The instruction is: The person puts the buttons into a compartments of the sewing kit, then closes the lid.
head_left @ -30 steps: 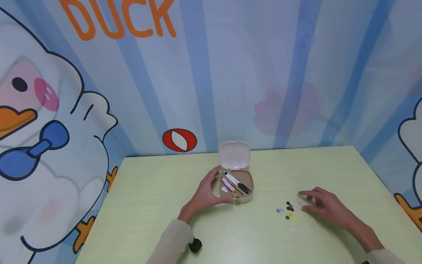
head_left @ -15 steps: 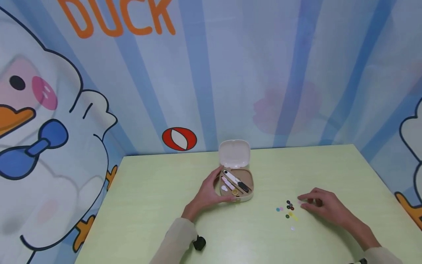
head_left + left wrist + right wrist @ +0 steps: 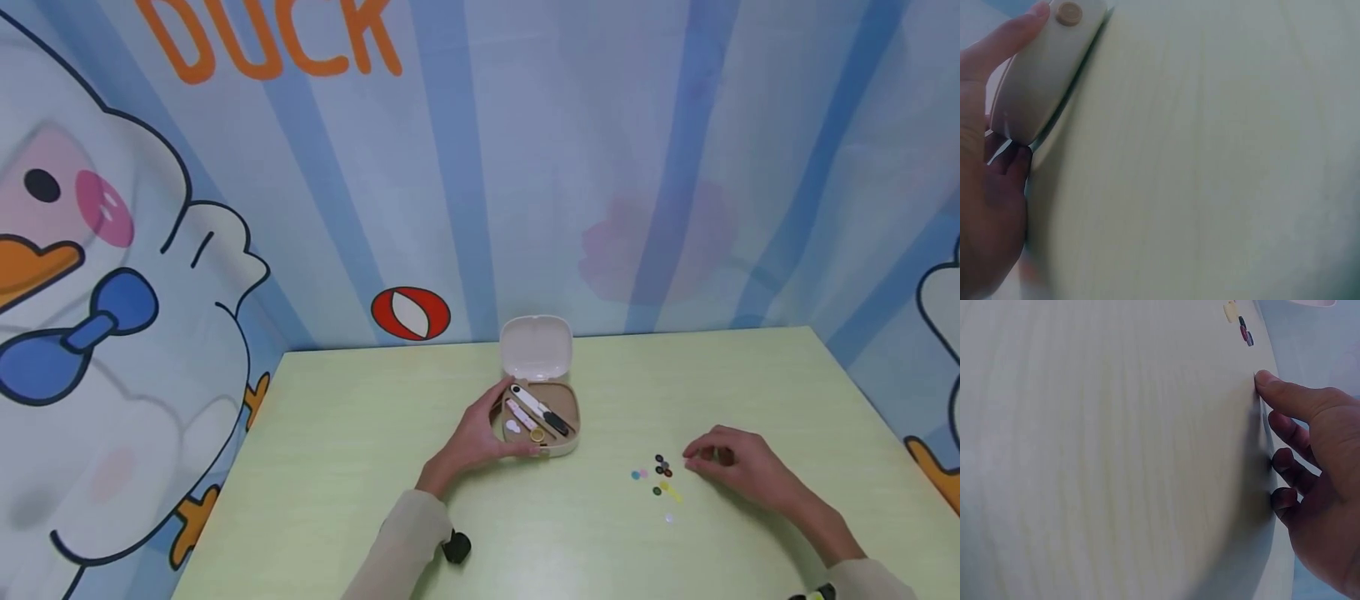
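My left hand [image 3: 474, 433] grips the left side of a small beige case [image 3: 564, 447], thumb along the front and fingers behind. In the left wrist view the thumb lies beside the case's round tan catch [image 3: 1069, 14]. The case's lid [image 3: 536, 348] stands raised. Inside lie a white-and-black slim tool [image 3: 538, 408], a pink stick-like piece [image 3: 521, 414], a gold ring-shaped piece [image 3: 537, 435] and a white cloud-shaped piece [image 3: 512, 426]. My right hand [image 3: 738, 467] pinches at the table where a pale pink button lay; the fingertips hide it. A thin edge shows at the thumb tip [image 3: 1266, 378].
Left of my right hand lie several small buttons: black [image 3: 659, 458], dark red [image 3: 668, 472], blue [image 3: 636, 475], pink [image 3: 643, 472], yellow [image 3: 664, 485], dark green [image 3: 657, 491] and whitish [image 3: 669, 518]. A patterned curtain [image 3: 525, 167] hangs behind the table [image 3: 360, 400].
My right thumb and forefinger have come together over the pale pink button, which was visible between them earlier. My left hand keeps its grip on the case.
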### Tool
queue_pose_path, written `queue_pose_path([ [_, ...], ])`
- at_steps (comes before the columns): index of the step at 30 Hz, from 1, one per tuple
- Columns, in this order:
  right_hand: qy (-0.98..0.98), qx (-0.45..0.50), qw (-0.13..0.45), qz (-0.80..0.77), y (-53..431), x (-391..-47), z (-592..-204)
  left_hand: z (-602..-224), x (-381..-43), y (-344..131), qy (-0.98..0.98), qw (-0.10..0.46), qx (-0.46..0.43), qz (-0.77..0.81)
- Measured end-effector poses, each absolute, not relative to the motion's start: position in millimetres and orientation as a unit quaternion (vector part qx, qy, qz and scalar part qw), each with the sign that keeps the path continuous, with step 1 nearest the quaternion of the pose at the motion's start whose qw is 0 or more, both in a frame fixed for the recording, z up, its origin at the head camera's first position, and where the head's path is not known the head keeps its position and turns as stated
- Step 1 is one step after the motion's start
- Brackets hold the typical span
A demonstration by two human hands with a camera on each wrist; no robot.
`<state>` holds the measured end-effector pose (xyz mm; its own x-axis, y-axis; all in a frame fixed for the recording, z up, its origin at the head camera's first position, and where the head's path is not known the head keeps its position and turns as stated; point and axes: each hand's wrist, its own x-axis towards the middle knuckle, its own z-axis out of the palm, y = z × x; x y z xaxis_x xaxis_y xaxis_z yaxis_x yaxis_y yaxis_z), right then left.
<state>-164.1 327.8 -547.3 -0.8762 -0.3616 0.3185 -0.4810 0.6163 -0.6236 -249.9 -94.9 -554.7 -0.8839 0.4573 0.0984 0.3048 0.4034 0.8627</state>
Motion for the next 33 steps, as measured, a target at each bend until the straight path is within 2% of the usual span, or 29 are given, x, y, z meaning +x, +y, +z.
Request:
queue_pose_path([
  [11, -0.900, 0.230, 0.054, 0.367, 325.6, -167.3, -538.1, -551.9, -249.5, -95.9, 0.842, 0.096, 0.211, 0.488],
  [21, -0.902, 0.229, 0.009, 0.367, 325.4, -175.4, -533.1, -551.3, -248.4, -95.7, 0.837, 0.091, 0.216, 0.495],
  [33, -0.909, 0.221, -0.010, 0.354, 311.6, -189.7, -518.8, -552.1, -248.2, -95.5, 0.838, 0.089, 0.213, 0.494],
])
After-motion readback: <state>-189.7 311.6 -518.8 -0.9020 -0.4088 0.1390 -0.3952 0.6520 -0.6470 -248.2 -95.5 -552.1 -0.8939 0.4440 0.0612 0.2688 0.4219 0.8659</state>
